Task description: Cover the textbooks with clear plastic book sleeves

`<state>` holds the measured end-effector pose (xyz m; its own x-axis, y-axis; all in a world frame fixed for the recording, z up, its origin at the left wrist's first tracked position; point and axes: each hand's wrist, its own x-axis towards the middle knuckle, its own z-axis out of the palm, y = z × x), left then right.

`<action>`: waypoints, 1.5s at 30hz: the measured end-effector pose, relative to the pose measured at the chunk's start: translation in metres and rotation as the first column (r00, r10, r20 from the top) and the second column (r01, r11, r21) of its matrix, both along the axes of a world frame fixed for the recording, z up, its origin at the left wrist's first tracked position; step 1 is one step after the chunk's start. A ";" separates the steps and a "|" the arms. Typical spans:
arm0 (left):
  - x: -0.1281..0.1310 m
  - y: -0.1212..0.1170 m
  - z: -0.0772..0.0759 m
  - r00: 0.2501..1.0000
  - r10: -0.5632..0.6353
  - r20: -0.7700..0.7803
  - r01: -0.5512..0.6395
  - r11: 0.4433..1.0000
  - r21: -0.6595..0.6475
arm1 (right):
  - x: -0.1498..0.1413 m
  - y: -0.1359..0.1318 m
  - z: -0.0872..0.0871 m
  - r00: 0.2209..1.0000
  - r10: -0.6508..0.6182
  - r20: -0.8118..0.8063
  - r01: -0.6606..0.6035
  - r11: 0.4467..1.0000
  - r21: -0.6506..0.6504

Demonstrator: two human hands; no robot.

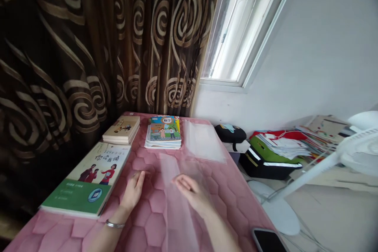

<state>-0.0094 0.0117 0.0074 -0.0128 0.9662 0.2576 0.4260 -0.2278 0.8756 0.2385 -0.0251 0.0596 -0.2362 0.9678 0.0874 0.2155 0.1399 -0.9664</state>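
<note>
A clear plastic sheet [177, 212], see-through with a whiter band, lies over the pink padded surface in front of me. My right hand [190, 191] is at the sheet with its fingers closed together in a pinch on the film. To its left, my left hand [135, 189] is curled, thumb against fingers; whatever they grip is too faint to make out. A silver bangle circles that wrist. Just left of this hand is a large green and white book [88, 181], lying flat.
Tan books [122, 129] are stacked at the back left. Beside them is a pile of textbooks [163, 132], then more clear plastic sheets [203, 141]. A phone [269, 240] lies at the near right edge. A white fan [310, 173] stands on the floor, near a black-green bag [268, 165].
</note>
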 end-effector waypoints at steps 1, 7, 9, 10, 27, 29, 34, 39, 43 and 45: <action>-0.003 -0.002 0.001 0.994 -0.023 0.107 0.032 0.996 -0.078 | -0.015 -0.005 0.000 0.987 0.108 -0.121 -0.106 0.994 0.021; -0.011 -0.012 0.004 0.943 -0.126 0.309 0.214 0.938 -0.272 | -0.059 -0.026 -0.013 0.885 0.357 -0.298 -0.327 0.934 0.148; -0.008 -0.014 0.001 0.985 -0.137 0.106 0.156 0.967 -0.204 | -0.055 -0.025 -0.014 0.894 0.331 -0.303 -0.311 0.944 0.113; -0.006 -0.015 -0.001 0.991 -0.134 -0.007 0.131 0.977 -0.169 | -0.049 -0.022 -0.013 0.921 0.278 -0.275 -0.261 0.961 0.095; 0.019 -0.021 -0.009 0.684 0.177 -0.708 -0.231 0.973 0.020 | 0.076 -0.019 -0.086 0.523 -0.561 0.642 0.534 0.803 0.265; 0.023 -0.024 -0.005 0.670 0.158 -0.725 -0.241 0.970 -0.012 | 0.069 -0.024 -0.073 0.569 -0.503 0.651 0.520 0.833 0.189; 0.006 -0.022 0.006 0.802 0.046 -0.595 -0.179 0.970 -0.167 | 0.083 -0.036 -0.049 0.533 -0.507 0.678 0.548 0.817 0.179; -0.028 -0.014 0.022 0.783 0.067 -0.618 -0.175 0.978 -0.116 | 0.117 -0.044 -0.048 0.473 -0.511 0.718 0.552 0.807 0.210; -0.034 -0.011 0.027 0.722 0.025 -0.691 -0.127 0.987 -0.097 | 0.121 -0.041 -0.046 0.416 -0.426 0.803 0.515 0.838 0.178; -0.032 -0.011 0.023 0.661 0.044 -0.749 -0.117 0.992 -0.045 | 0.118 -0.038 -0.047 0.375 -0.386 0.843 0.499 0.850 0.167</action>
<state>-0.0415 0.0007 0.0307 0.0697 0.9882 0.1364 0.9572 -0.1048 0.2699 0.3561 -0.0626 0.0129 0.3264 0.9452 0.0069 0.9055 -0.3106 -0.2891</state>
